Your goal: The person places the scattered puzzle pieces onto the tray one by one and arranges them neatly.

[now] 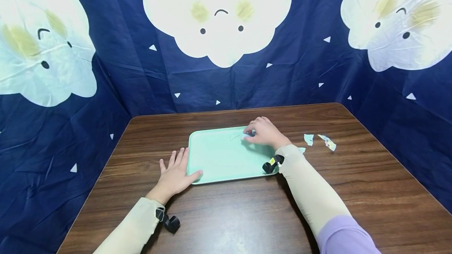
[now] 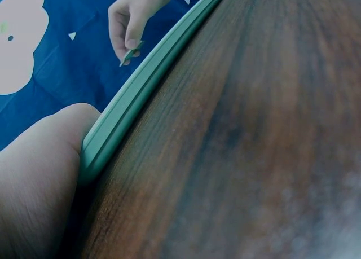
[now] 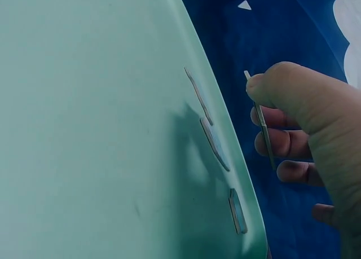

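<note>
A mint-green tray lies on the table. My left hand rests at its left edge, fingers spread on the wood and thumb over the near-left rim. Above the tray's far right part, my right hand pinches a thin flat piece with an irregular outline between thumb and fingertips. The right wrist view shows this piece edge-on, so its face is hidden. Below it, several similar thin pieces lie on the tray along one rim. In the head view, a faint pale piece shows left of the right hand.
Right of the tray, a pale blue piece and a longer patterned piece lie on the brown wooden table. Another pale piece shows beside the right sleeve. A dark blue cloth with cloud shapes hangs around the table.
</note>
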A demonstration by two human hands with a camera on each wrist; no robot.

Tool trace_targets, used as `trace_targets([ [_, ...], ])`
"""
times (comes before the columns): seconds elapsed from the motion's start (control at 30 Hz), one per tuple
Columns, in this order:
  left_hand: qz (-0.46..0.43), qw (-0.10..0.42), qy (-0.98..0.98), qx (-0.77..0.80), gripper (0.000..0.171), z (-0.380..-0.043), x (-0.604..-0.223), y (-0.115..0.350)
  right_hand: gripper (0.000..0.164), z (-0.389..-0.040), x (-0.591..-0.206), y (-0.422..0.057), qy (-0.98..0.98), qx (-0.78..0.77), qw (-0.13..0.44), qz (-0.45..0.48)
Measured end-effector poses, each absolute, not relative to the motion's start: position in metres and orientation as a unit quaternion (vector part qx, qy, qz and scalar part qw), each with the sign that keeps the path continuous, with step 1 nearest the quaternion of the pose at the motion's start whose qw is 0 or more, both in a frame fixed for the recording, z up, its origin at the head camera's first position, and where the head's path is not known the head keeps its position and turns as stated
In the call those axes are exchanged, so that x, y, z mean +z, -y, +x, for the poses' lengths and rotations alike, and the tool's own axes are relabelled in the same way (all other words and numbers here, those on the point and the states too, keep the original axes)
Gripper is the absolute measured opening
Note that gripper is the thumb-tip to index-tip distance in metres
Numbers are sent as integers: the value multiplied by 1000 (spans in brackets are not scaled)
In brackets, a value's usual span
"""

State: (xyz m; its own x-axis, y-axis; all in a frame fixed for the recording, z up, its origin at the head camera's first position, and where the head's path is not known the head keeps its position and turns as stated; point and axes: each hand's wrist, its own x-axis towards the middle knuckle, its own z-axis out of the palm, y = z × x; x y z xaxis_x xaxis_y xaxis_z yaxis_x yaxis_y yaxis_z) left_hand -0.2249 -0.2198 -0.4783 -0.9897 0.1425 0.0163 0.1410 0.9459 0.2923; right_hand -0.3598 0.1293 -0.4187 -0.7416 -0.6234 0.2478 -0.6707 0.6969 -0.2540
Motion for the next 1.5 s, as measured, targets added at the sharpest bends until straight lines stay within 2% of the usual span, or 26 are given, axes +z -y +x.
trace_targets([
  [0.47,73,1,-987,146,113,-225,-477,220,28,-368,-420,-105,914,153,68,370],
  [0.83,74,8,-987,146,112,-227,-476,220,28,-366,-420,-80,913,159,40,373],
  [1.23,71,15,-986,149,112,-227,-477,220,27,-372,-429,-53,913,130,59,381],
  [1.5,70,17,-986,149,113,-227,-478,221,27,-373,-433,-41,916,118,46,381],
])
